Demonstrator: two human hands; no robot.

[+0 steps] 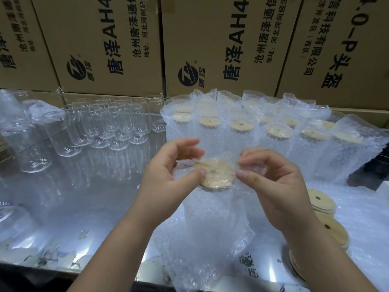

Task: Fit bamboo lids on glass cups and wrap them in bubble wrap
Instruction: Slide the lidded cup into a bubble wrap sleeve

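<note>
At the middle of the bench stands a glass cup (208,207), sheathed in bubble wrap (202,249) and capped with a bamboo lid (219,173) whose small centre hole shows. The left hand (168,182) curls in from the lid's left side, thumb and fingers pinching the loose top edge of the wrap. The right hand (275,186) does the same on the right side, thumb and forefinger nipped on the film beside the rim. Neither hand holds anything else.

For this cup the lid looks seated and the wrap is round the body; what seems left is closing the top over the lid.

Just behind, a crowd of wrapped cups (277,131) stands upright, lids showing through their open tops, so a good share of the batch appears done. To the left, well apart from them, a cluster of bare glasses (109,123) waits without lids or wrap, and more sit blurred at the far left edge. Loose lids (322,199) lie stacked near the right wrist, on more bubble film. Printed cardboard boxes (105,45) wall off the back of the shiny table (63,207).
</note>
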